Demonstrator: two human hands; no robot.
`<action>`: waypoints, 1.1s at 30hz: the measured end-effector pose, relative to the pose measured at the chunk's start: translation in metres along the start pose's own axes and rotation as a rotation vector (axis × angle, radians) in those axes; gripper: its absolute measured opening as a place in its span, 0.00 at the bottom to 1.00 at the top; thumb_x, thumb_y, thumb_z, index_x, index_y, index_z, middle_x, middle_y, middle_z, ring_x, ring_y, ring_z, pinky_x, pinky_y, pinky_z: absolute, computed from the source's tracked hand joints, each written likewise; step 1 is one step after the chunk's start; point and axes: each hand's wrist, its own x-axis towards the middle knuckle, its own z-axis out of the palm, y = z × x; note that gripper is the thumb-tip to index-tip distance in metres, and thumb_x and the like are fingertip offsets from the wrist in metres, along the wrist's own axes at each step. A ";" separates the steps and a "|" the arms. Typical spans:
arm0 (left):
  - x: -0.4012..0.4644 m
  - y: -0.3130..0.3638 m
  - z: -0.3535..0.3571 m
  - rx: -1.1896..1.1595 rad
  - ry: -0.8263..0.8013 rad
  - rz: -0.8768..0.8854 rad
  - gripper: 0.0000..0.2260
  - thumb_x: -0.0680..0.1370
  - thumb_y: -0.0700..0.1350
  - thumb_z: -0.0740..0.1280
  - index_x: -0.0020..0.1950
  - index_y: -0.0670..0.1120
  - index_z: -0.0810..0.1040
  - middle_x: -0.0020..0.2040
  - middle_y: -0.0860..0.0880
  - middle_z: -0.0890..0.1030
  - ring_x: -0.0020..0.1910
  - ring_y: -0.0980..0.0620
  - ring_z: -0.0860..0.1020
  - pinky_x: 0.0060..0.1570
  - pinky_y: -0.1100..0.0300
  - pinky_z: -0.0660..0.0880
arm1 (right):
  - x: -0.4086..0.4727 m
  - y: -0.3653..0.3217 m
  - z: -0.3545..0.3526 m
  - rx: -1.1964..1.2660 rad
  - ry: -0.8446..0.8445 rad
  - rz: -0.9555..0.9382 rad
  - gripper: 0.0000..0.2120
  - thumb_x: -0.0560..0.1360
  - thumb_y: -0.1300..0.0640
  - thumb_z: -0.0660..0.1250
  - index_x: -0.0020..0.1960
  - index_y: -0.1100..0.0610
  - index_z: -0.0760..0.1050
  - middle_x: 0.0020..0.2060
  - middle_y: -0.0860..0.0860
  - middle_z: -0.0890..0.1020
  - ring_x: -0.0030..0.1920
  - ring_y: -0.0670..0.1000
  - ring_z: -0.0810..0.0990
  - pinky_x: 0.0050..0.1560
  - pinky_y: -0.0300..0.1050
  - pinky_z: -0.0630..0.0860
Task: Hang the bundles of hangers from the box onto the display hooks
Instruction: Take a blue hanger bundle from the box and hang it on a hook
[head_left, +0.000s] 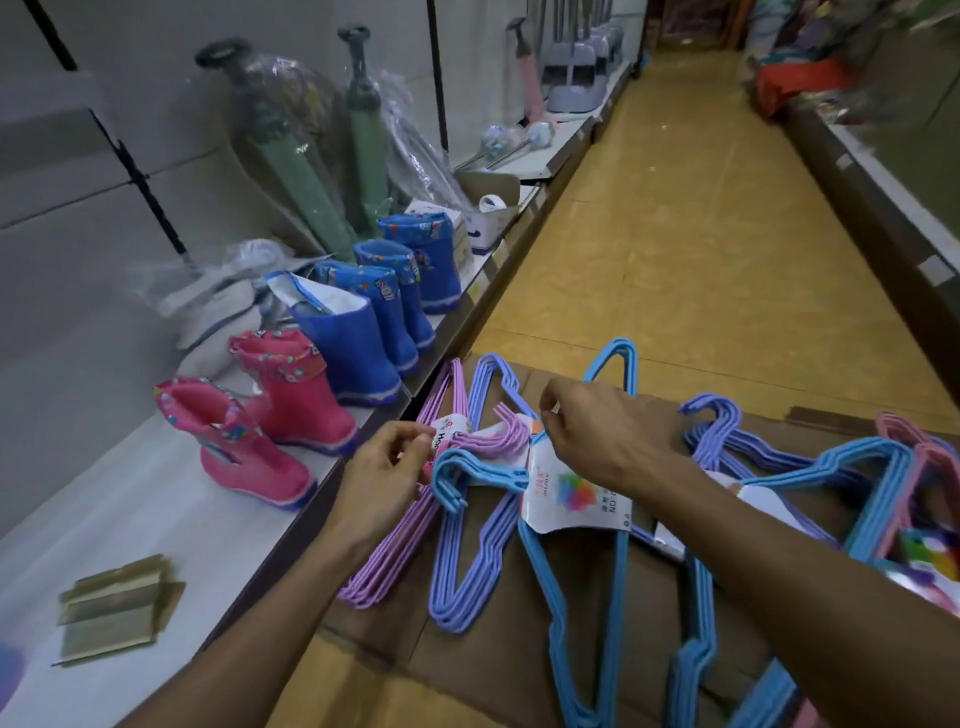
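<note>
Several bundles of plastic hangers lie on a flattened brown cardboard box (524, 639) in front of me. A lilac bundle (400, 545) lies at the left, a periwinkle one (472, 566) beside it, and a sky-blue one (566, 613) with a white paper label (571, 493) in the middle. More bundles (841, 467) are piled at the right. My left hand (384, 478) pinches the label of the lilac bundle near its hooks. My right hand (592, 436) hovers over the hooks with thumb and forefinger pinched on something small; what it is cannot be made out. No display hooks are in view.
A white shelf (156, 519) runs along the left with pink boots (244, 441), blue boots (374, 312), wrapped green pumps (317, 156) and a folded card piece (114, 608). A yellow tiled aisle (675, 234) stretches ahead, with another shelf edge (893, 218) at the right.
</note>
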 end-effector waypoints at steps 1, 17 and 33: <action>0.003 -0.009 0.003 0.006 0.009 -0.007 0.06 0.80 0.44 0.64 0.48 0.54 0.79 0.44 0.52 0.82 0.40 0.52 0.82 0.41 0.58 0.77 | 0.003 -0.001 0.011 0.024 -0.007 -0.010 0.09 0.79 0.53 0.57 0.54 0.53 0.74 0.47 0.54 0.82 0.48 0.60 0.80 0.43 0.51 0.75; 0.030 -0.096 0.008 0.414 -0.091 -0.166 0.22 0.76 0.44 0.70 0.68 0.46 0.71 0.60 0.47 0.76 0.57 0.51 0.76 0.54 0.61 0.71 | 0.022 -0.034 0.117 -0.300 -0.238 -0.219 0.07 0.77 0.53 0.65 0.52 0.54 0.77 0.48 0.53 0.83 0.54 0.58 0.79 0.66 0.54 0.60; 0.025 -0.114 0.036 0.446 -0.132 -0.167 0.22 0.77 0.46 0.69 0.71 0.47 0.69 0.66 0.46 0.76 0.64 0.49 0.74 0.58 0.61 0.68 | 0.025 -0.033 0.147 -0.379 -0.169 -0.203 0.11 0.63 0.61 0.75 0.43 0.59 0.78 0.29 0.56 0.82 0.35 0.57 0.82 0.60 0.56 0.73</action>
